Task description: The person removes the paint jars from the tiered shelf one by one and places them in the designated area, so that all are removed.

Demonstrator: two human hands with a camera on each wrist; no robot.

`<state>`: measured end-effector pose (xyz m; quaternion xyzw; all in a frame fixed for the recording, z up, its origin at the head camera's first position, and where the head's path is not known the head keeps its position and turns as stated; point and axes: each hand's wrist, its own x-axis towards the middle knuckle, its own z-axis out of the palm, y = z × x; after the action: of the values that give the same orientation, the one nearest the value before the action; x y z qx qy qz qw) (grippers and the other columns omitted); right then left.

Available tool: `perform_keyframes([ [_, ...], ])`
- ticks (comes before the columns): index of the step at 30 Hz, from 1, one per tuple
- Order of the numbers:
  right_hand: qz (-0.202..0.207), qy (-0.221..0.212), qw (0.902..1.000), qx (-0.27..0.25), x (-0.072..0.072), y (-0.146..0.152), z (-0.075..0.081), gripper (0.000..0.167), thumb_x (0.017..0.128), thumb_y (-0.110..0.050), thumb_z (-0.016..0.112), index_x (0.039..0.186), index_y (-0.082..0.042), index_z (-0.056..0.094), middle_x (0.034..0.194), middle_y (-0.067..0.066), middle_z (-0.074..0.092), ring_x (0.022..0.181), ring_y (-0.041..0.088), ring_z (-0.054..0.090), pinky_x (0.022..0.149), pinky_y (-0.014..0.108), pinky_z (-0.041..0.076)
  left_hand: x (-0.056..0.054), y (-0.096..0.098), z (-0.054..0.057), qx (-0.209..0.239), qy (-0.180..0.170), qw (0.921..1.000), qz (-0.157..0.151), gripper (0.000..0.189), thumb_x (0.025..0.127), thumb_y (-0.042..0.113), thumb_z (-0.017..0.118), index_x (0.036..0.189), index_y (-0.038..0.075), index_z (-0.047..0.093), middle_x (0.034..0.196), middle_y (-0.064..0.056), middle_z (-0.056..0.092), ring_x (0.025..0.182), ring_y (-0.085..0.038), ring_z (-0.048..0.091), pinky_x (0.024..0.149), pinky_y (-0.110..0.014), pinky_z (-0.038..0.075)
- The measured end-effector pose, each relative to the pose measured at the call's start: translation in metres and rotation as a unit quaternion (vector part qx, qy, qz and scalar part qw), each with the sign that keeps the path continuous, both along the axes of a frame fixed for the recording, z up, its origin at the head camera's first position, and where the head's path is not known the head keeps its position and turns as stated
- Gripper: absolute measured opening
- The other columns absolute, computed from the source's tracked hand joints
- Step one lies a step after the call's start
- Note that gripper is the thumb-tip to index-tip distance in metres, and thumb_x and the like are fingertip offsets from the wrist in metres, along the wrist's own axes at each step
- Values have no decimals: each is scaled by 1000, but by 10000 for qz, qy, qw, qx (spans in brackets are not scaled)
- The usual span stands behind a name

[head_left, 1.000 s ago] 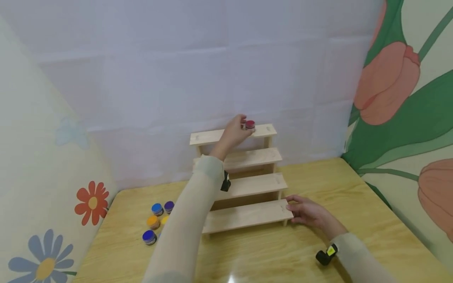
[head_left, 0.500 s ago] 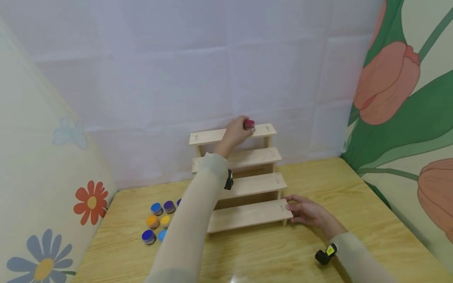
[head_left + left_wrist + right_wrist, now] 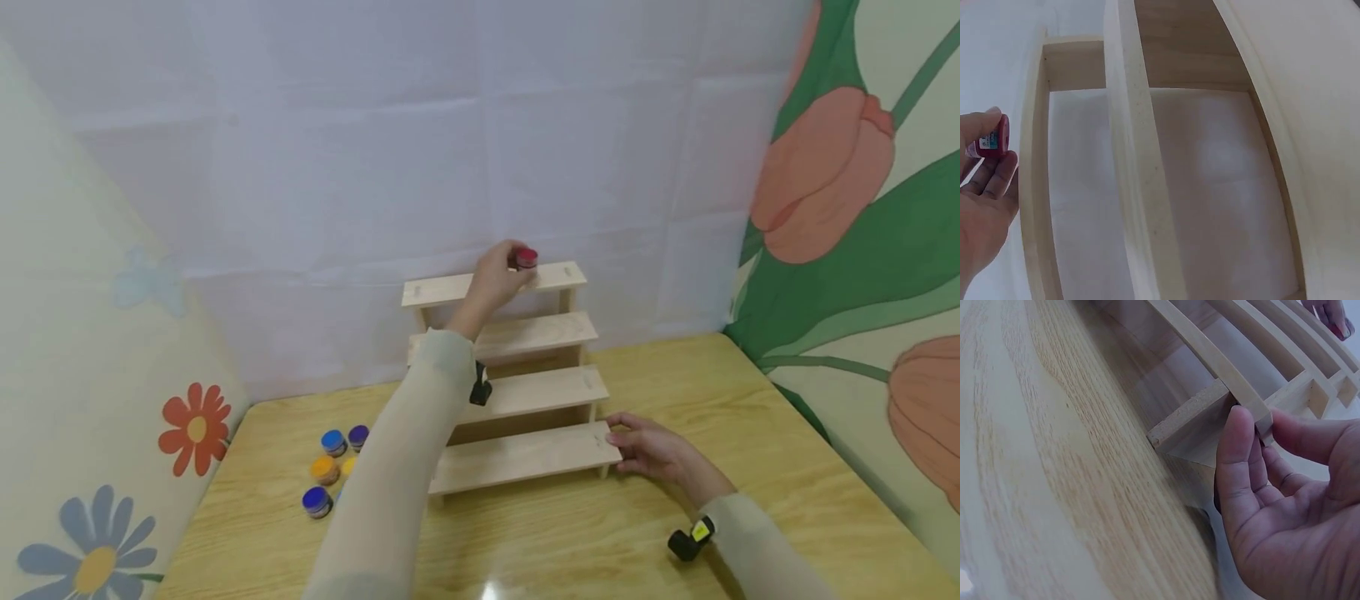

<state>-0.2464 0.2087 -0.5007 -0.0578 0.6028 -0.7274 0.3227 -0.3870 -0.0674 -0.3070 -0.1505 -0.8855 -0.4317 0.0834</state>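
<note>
My left hand [image 3: 497,275] pinches a small jar with a red lid [image 3: 527,257] between thumb and fingers, over the top step of a pale wooden four-step display stand [image 3: 525,457]. The left wrist view shows the same red-lidded jar [image 3: 991,139] with a label on its side, held beside the top board's edge. At the stand's lower right corner, my right hand [image 3: 654,450] grips the end of the bottom step. Seen from the right wrist, thumb and fingers [image 3: 1238,440] close on both faces of that board end [image 3: 1254,409].
Left of the stand, several small jars with blue, purple, orange and yellow lids stand on the wood-grain table, among them an orange-lidded jar [image 3: 325,471]. My left sleeve [image 3: 397,467] covers part of that group. A white cloth backdrop [image 3: 337,183] hangs close behind the stand.
The red-lidded jar and my left hand have shifted slightly left and up over the top step. My right hand has stayed at the bottom step's end.
</note>
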Motion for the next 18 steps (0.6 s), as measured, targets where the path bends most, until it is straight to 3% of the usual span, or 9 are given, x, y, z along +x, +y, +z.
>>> perform_keyframes([
  [10, 98, -45, 9999, -110, -3, 8, -1, 18, 103, -9, 55, 119, -17, 53, 102, 4, 69, 84, 13, 66, 66, 21, 57, 25, -10, 7, 147, 179, 9994, -258, 40, 91, 17, 76, 127, 6, 61, 114, -9, 69, 104, -23, 65, 91, -34, 56],
  [18, 152, 29, 9999, -57, -5, 12, 1, 18, 103, -9, 56, 119, -17, 53, 102, 3, 68, 87, 13, 65, 69, 22, 57, 54, -22, 9, 127, 158, 9989, -412, 44, 91, 21, 77, 130, 9, 60, 116, -8, 69, 106, -23, 65, 91, -36, 56],
])
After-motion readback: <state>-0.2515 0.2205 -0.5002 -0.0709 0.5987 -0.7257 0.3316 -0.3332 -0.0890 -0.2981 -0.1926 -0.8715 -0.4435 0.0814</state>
